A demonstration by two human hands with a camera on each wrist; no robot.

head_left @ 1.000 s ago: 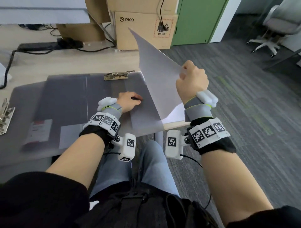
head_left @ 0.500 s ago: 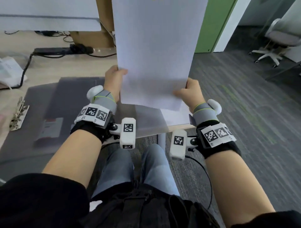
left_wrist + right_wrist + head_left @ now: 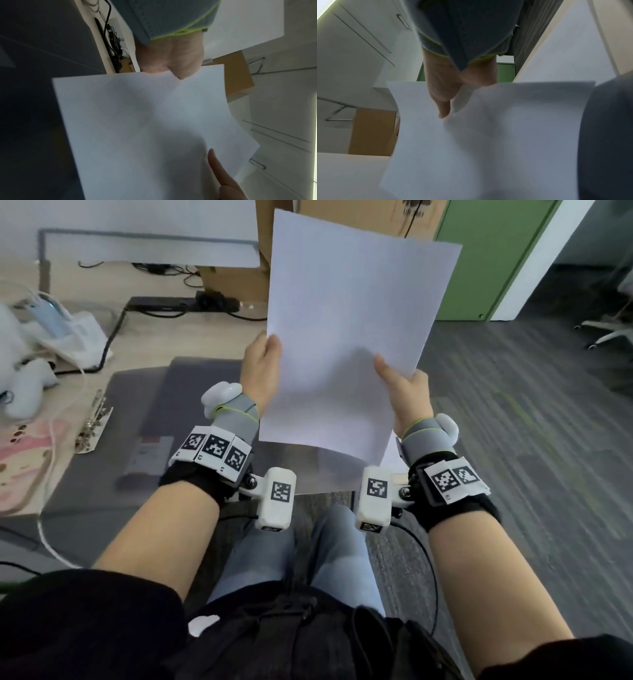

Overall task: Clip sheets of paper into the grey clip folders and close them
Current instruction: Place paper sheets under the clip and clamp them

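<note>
White sheets of paper (image 3: 346,330) are held up in the air in front of me, tilted a little to the right. My left hand (image 3: 262,368) grips their left edge, thumb on the near face. My right hand (image 3: 404,392) grips the lower right edge, thumb (image 3: 385,369) pressed on the near face. The paper (image 3: 145,128) fills the left wrist view and also the right wrist view as paper (image 3: 488,135). Below the paper an open grey clip folder (image 3: 130,405) lies flat on the table, partly hidden. Its metal clip is not visible behind the paper.
A metal lever-arch clip (image 3: 92,422) lies at the left edge of another grey folder. A power strip (image 3: 178,302) with cables, white cloth items (image 3: 68,330) and cardboard boxes (image 3: 236,282) are at the back. More white paper (image 3: 390,453) lies at the table's right edge, beyond it grey carpet.
A second ago only my right hand held the paper while the left rested on the folder. My left hand then took the left edge, and now the paper tilts right, held by both hands.
</note>
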